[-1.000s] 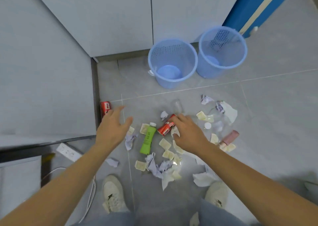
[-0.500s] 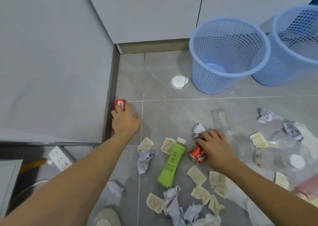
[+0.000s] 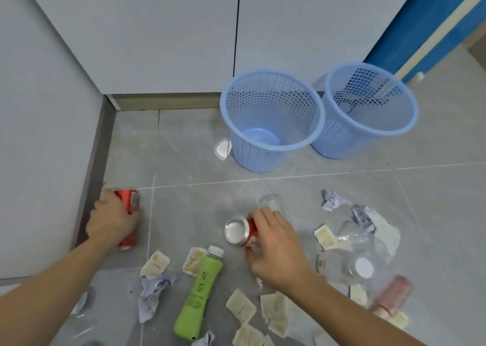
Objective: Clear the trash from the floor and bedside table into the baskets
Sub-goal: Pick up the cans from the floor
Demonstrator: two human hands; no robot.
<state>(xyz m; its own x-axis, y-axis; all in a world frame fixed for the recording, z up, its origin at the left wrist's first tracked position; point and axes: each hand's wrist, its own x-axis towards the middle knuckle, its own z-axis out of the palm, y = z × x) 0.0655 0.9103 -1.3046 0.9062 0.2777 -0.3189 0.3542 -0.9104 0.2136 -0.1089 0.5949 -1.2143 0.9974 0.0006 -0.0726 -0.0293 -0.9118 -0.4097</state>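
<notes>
My left hand (image 3: 111, 220) grips a red can (image 3: 128, 199) close to the cabinet base at the left. My right hand (image 3: 273, 245) holds a second red can (image 3: 238, 231), its silver end facing me, lifted slightly off the grey tiles. Two light blue mesh baskets stand at the back: the left basket (image 3: 271, 101) and the right basket (image 3: 368, 93), both with nothing visible inside. A green bottle (image 3: 198, 295) with a white cap lies on the floor between my arms. Crumpled paper (image 3: 153, 293) and pale yellow wrappers (image 3: 240, 309) are scattered around.
A clear glass (image 3: 271, 202) lies beyond my right hand. Clear plastic bottles (image 3: 349, 264) and a pink bottle (image 3: 391, 297) lie at the right. A white round lid (image 3: 222, 148) sits beside the left basket. Grey cabinets border the left and back; a blue bed frame (image 3: 420, 24) stands top right.
My left hand reached the can by the cabinet and closed on it. My right hand turned its can so the end faces me. The view shifted, bringing both baskets into sight.
</notes>
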